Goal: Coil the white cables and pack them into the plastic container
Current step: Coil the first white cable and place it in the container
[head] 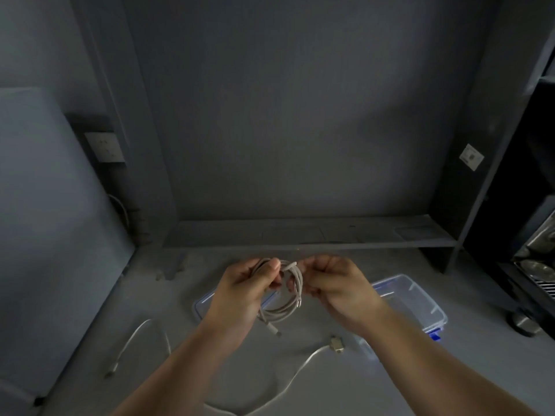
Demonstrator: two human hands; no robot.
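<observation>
**1 coil held over the table, 2 cables not yet wound**

The left hand [243, 286] grips the coiled white cable [285, 310] with curled fingers. The right hand [333, 283] pinches its free end at the top of the loops. If either grip slackens before that end is tucked, the loops would likely spring apart and drop onto the table [390, 262], short of the plastic container [432, 307] at right. The loose cable [132, 337] at near left and the other loose cable [303, 360] near centre could snag the dangling plug.
</observation>
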